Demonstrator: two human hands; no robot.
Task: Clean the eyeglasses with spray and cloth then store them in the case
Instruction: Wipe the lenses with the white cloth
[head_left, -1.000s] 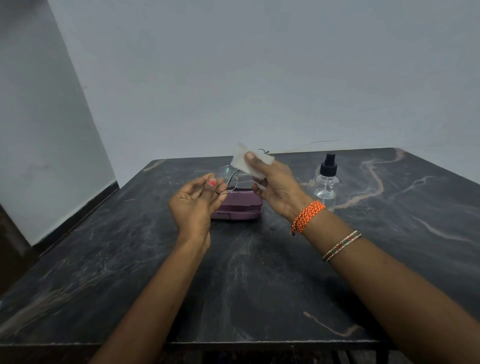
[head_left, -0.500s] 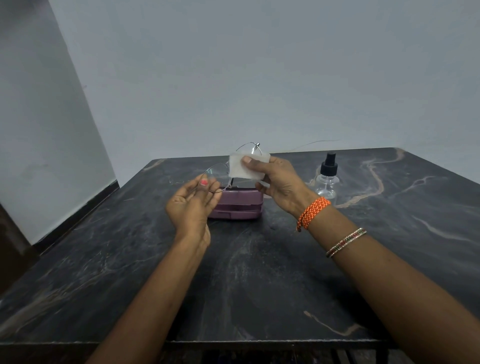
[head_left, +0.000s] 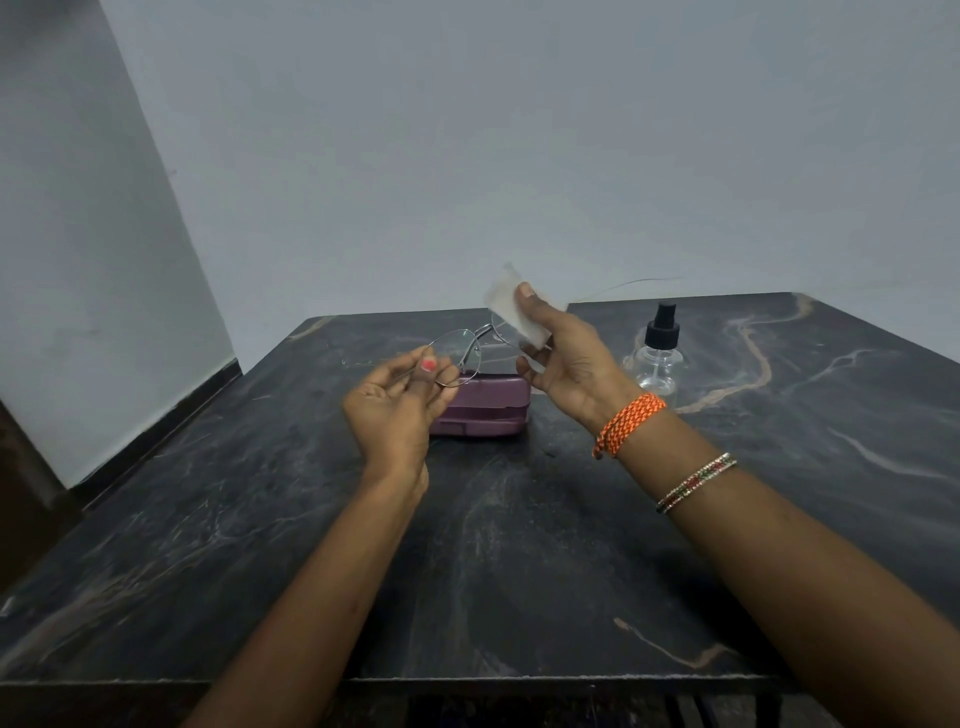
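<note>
Thin wire-framed eyeglasses hang in the air above the table's middle. My left hand pinches their left lens rim between thumb and fingers. My right hand pinches a small white cloth folded over the right lens, which is mostly hidden by it. Under both hands lies a closed purple glasses case on the table. A clear spray bottle with a black pump top stands upright to the right of the case.
The dark marble table has its front edge close to me and a grey wall behind it. A gap and a white wall lie to the left. A thin wire runs along the table's far edge.
My right hand with the cloth has shifted on the right lens, and the glasses have tilted a little. The left hand keeps its hold; case and bottle have not moved.
</note>
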